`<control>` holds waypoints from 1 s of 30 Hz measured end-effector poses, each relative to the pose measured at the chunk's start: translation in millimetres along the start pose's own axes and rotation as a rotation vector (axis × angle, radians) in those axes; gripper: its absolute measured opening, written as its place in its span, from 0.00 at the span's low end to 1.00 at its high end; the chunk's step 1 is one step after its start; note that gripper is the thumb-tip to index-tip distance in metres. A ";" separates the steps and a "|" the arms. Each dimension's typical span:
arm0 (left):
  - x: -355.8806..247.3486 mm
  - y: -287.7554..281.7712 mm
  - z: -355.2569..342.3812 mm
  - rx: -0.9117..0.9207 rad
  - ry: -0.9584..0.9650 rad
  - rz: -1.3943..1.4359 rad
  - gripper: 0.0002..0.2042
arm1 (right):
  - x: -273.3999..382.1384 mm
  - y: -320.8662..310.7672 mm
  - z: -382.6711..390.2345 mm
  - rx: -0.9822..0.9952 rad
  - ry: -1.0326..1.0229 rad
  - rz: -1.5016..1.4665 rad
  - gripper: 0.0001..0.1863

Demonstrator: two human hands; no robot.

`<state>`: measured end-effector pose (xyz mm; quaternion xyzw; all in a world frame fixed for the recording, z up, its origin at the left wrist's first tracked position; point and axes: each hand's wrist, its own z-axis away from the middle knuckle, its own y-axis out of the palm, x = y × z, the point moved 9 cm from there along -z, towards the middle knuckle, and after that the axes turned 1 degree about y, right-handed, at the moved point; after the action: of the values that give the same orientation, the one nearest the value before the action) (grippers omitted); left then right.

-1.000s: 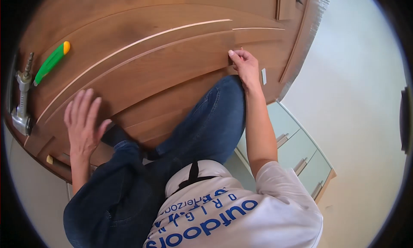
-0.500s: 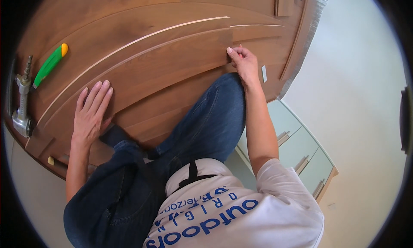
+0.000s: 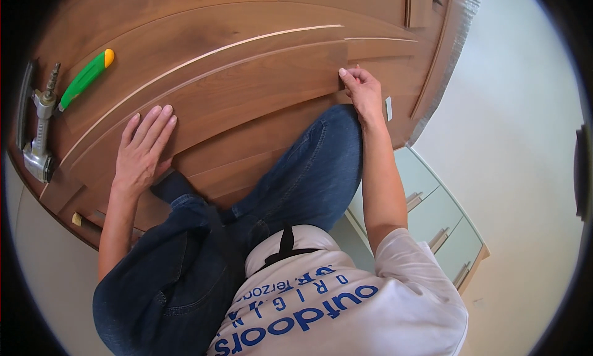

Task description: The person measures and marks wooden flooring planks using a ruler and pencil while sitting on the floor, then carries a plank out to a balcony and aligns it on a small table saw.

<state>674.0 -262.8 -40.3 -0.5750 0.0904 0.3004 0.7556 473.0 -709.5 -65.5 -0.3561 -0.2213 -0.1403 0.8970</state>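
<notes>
A long brown wooden floor plank (image 3: 259, 87) lies across the boards in front of me, its edges bowed by the lens. My left hand (image 3: 143, 147) rests flat on its left part, fingers stretched out. At the plank's right end my right hand (image 3: 363, 92) is closed, thumb on the end corner and the other fingers curled, partly hidden. A pale strip (image 3: 210, 53) runs along the seam on the plank's far side.
At the far left lie a green utility knife (image 3: 88, 79) with a yellow end, a silver metal tool (image 3: 41, 130) and a dark bar (image 3: 25, 103). A small white piece (image 3: 388, 108) lies right of my right hand. A pale green drawer cabinet (image 3: 426, 217) stands at right.
The whole view has shifted slightly, so things appear a little further right. Both hands keep their places on the plank.
</notes>
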 end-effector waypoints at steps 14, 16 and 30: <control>2.3 -6.8 12.2 -0.084 -0.012 0.070 0.50 | 6.1 17.9 -8.3 0.076 -0.059 0.069 0.14; 6.2 -5.0 6.5 -0.152 0.043 0.051 0.47 | -6.1 4.6 -6.4 0.097 0.021 0.067 0.17; 15.8 9.7 32.2 -0.435 0.121 0.059 0.29 | 217.4 358.3 227.4 0.829 -0.552 -0.136 0.16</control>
<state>674.6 -226.1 -45.4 -0.7386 0.0851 0.2997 0.5979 739.6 -317.3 -16.7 0.0215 -0.5100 0.0009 0.8599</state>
